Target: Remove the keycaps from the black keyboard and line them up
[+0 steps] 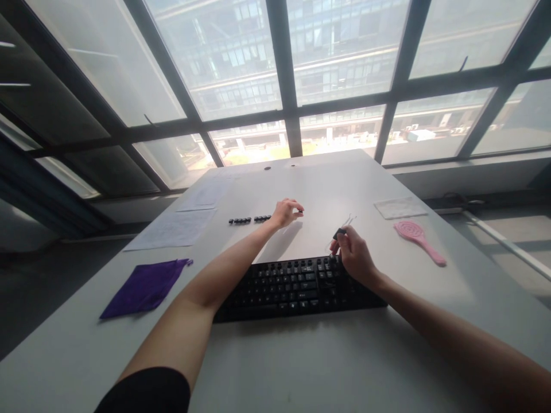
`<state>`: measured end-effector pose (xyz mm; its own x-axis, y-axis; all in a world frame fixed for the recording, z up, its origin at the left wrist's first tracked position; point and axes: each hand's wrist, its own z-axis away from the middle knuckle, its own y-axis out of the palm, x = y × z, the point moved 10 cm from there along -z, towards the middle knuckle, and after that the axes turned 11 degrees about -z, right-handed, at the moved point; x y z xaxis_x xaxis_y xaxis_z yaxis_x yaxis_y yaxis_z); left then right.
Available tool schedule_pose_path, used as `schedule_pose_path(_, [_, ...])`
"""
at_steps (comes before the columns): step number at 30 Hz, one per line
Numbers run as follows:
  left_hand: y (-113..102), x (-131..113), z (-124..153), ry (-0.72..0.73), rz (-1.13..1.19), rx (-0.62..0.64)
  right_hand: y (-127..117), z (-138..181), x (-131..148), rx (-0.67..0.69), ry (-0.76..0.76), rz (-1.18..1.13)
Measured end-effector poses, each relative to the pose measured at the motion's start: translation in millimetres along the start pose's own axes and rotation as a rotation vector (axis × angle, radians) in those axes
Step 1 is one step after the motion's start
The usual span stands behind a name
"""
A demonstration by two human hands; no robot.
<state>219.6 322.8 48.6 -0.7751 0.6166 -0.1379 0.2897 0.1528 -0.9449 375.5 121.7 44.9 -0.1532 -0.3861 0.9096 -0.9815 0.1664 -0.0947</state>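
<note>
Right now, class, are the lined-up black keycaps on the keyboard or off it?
Off: the black keycaps lie in a line on the white table, beyond the keyboard.

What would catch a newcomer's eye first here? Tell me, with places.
Probably the black keyboard, dark against the white table, with the right hand over its right part. Next come the purple pouch toward the table's left edge and the pink hairbrush to the right. Bright windows fill the background.

Left grip [286, 214] pinched, right grip [354, 252] curled
</note>
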Motion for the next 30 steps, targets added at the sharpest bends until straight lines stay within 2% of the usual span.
schedule_pose_path(7, [17.2,6.7,3.6,-0.047,-0.017,0.057,0.7,-0.4,-3.4,0.003,0.011,-0.002])
schedule_pose_path(21, [19.9,14.3,6.0,-0.115,-0.042,0.116,1.2,-0.2,-0.1,0.006,0.000,0.007])
schedule_pose_path(26, [13.1,12.2,8.8,-0.123,-0.041,0.119,0.2,-0.5,0.5,0.004,-0.010,-0.008])
schedule_pose_path(30, [-6.4,-0.2,14.4,-0.132,-0.046,0.069,-5.4,-2.1,5.3,-0.047,-0.046,-0.029])
